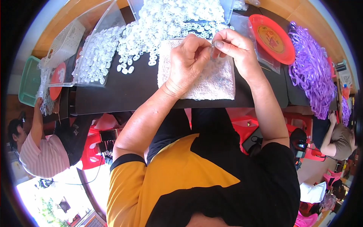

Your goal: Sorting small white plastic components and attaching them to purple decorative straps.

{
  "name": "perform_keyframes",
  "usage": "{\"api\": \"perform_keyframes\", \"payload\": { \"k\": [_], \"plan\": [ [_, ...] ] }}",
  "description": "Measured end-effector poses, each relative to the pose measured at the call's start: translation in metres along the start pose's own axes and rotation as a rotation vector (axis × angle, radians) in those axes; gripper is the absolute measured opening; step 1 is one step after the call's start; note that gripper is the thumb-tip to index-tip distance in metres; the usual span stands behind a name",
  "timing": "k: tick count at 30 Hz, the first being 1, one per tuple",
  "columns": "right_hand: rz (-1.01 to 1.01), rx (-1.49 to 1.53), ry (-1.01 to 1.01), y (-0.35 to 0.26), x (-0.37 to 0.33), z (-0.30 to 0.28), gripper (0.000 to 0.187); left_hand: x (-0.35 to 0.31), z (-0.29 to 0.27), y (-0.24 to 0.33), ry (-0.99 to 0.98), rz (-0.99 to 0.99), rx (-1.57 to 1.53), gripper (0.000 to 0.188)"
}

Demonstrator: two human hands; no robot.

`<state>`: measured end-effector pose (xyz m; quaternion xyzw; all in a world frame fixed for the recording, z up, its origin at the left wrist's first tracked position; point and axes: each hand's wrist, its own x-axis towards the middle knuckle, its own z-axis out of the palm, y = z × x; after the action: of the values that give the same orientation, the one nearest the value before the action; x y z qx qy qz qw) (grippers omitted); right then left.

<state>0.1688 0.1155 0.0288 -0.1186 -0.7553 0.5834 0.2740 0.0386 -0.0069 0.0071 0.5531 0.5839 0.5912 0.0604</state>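
My left hand (189,58) and my right hand (239,47) meet over a pale terry towel (211,87) on the dark table. Both are closed in a pinch, fingertips almost touching. Between them is something tiny and pale that I cannot make out. Just beyond the towel spreads a heap of small white oval pieces with holes (147,36), some lying loose left of my left hand. A few small clear bits seem to rest on the towel, too faint to name.
A clear bin (231,9) of white pieces stands at the back; another clear tray (68,84) is at left. Right are a red plate (289,56) and purple ribbons (312,72). A green basket (23,81) sits far left. One person (45,155) works left, another (340,140) right.
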Motion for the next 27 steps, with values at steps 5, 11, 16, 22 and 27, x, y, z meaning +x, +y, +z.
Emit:
{"api": "perform_keyframes", "payload": {
  "k": [5, 11, 16, 22, 27],
  "plan": [
    [0.106, 0.109, -0.030, -0.002, 0.000, 0.001, 0.017, 0.001, 0.001, -0.002, 0.049, 0.171, 0.140, 0.014],
    [0.187, 0.240, -0.049, 0.003, -0.001, -0.003, 0.018, 0.002, 0.001, -0.005, 0.094, 0.358, 0.274, 0.018],
    [0.202, 0.244, -0.058, 0.006, -0.003, -0.003, 0.019, 0.000, -0.001, -0.005, 0.052, 0.394, 0.283, 0.018],
    [0.263, 0.327, -0.086, 0.009, -0.002, -0.005, 0.020, -0.001, -0.002, -0.004, 0.056, 0.385, 0.257, 0.019],
    [0.283, 0.354, -0.097, 0.007, -0.003, -0.006, 0.019, 0.000, 0.000, 0.002, 0.058, 0.320, 0.186, 0.018]
  ]
}}
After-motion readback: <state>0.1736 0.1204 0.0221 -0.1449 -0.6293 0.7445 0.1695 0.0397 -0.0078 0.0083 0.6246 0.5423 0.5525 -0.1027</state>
